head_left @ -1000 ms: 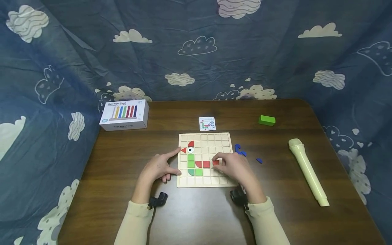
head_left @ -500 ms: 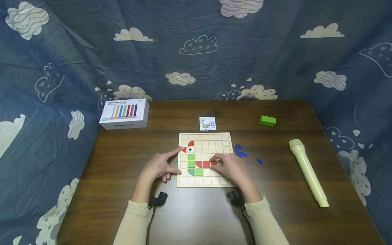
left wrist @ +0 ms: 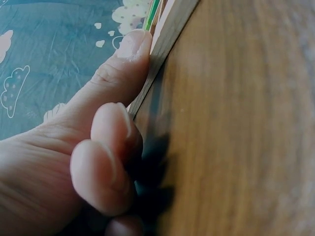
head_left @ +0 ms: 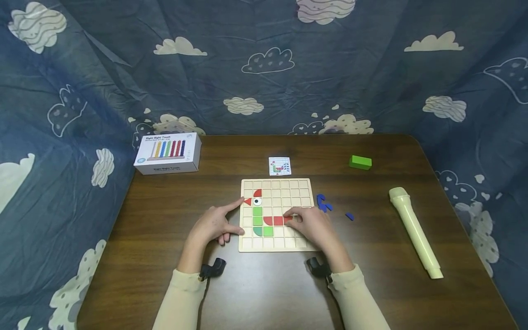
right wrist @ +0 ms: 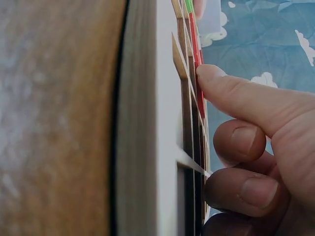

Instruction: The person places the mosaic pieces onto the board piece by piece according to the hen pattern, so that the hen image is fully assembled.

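Flat near the middle of the brown table (head_left: 264, 284), wooden grid board (head_left: 280, 187), near edge facing a broad stretch of tabletop, far edge close to a small pattern card (head_left: 279, 166). Against the left rim, left hand (head_left: 212, 224), thumb and forefinger spread wide with both tips touching it, other fingers bent beneath. Over the right part of the board, right hand (head_left: 315, 224), narrow at the tips, thumb and forefinger pinching a red piece (head_left: 287, 220) just beside a red square (head_left: 278, 221), some cells hidden behind. Bare wood cells across the upper right and along the near row. Just off the right edge, past the knuckles, a cluster of blue pieces (head_left: 323, 208) crowding that side; farther right, a lone blue piece (head_left: 349, 216). Well apart on the right, a pale yellow microphone-shaped tube (head_left: 414, 231) lying aslant; at back right, a green block (head_left: 360, 162); at back left, a white box (head_left: 167, 154); behind and to both sides, a blue cloud-print curtain (head_left: 264, 121).
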`<state>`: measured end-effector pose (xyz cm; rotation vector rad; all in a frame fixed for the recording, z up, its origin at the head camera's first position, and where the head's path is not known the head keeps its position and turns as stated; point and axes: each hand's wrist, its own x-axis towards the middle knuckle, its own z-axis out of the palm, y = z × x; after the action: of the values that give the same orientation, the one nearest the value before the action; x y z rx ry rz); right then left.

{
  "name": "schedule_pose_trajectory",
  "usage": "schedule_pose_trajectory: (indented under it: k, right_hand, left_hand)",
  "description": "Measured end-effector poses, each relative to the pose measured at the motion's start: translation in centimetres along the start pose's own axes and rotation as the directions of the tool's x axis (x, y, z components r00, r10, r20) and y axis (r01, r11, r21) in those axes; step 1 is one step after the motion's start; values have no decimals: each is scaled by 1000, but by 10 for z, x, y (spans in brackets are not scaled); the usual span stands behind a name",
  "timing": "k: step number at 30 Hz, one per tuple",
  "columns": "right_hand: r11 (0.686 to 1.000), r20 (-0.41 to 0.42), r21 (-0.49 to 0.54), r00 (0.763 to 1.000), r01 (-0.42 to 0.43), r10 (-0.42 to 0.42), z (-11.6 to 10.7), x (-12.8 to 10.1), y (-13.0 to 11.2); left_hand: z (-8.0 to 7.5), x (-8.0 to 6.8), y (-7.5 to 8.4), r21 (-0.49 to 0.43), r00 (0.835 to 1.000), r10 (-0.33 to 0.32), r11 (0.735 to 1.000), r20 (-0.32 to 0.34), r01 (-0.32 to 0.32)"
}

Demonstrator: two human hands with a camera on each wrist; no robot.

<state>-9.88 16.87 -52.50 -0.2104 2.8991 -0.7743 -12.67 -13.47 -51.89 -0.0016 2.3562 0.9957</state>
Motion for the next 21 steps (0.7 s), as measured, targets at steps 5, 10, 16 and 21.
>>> schedule_pose_trajectory:
  k: [5, 10, 16, 21]
  right_hand:
    - [999, 15, 54, 1000, 0, -1, -5, -2, 2]
    - [980, -57, 198, 997, -38, 50, -35, -15, 26]
    - [963, -136, 241, 979, -117, 153, -68, -44, 74]
    - [973, -44, 185, 988, -137, 148, -61, -51, 91]
  left_hand:
    - [2, 1, -1, 7, 1000, 5, 1000, -4, -5]
    - [3, 1, -1, 1, 1000, 28, 1000, -13, -28]
    - [2, 1, -1, -4, 1000, 25, 1000, -10, -25]
    - [2, 2, -2, -8, 1000, 10, 1000, -16, -10]
